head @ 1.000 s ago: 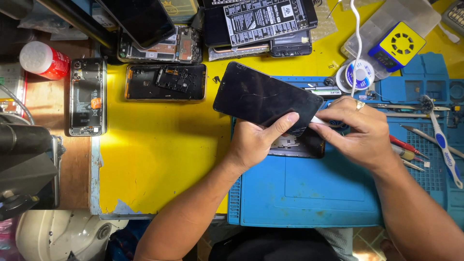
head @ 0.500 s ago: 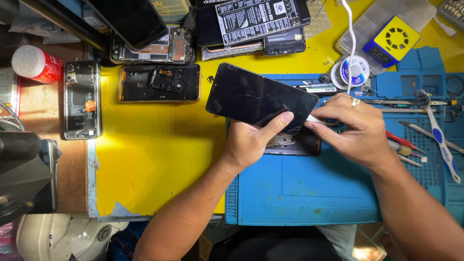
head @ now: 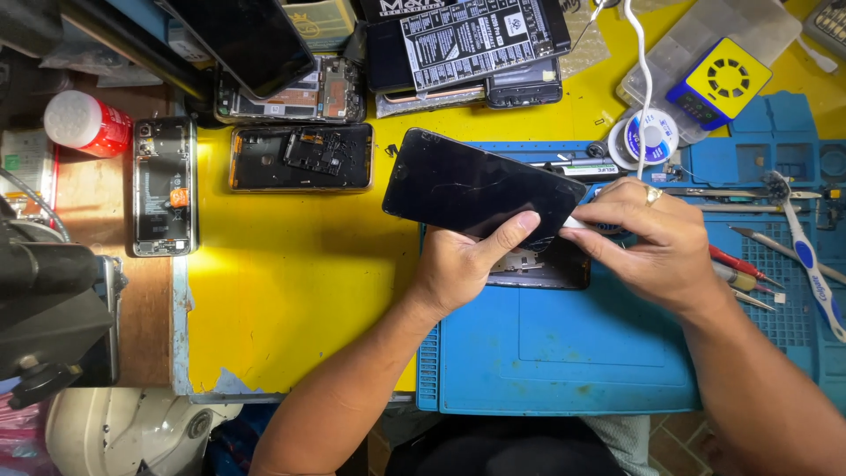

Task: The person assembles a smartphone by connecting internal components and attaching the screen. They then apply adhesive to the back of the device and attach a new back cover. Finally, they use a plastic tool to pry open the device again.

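The head view looks down on a blue repair mat (head: pixel 564 353) laid over a yellow bench top (head: pixel 291 291). Nearest, the left hand (head: pixel 463 264) clasps the black phone screen panel (head: pixel 480 189), thumb pressed on its glass near the right end, holding it lifted and tilted above the opened phone body (head: pixel 542 269) that lies on the mat. Just beside it, the right hand (head: pixel 656 242), a ring on one finger, pinches a thin white tool (head: pixel 577 223) whose tip meets the panel's right edge.

To the right on the mat lie a toothbrush (head: pixel 806 256) and a red-handled tool (head: pixel 731 263). Farther off on the yellow top sit an open black phone frame (head: pixel 300 159) and, to the left on bare wood, a phone chassis (head: pixel 165 185) and a red can (head: pixel 86 123). At the far edge are a solder spool (head: pixel 650 137) and a yellow-and-blue device (head: pixel 718 84).
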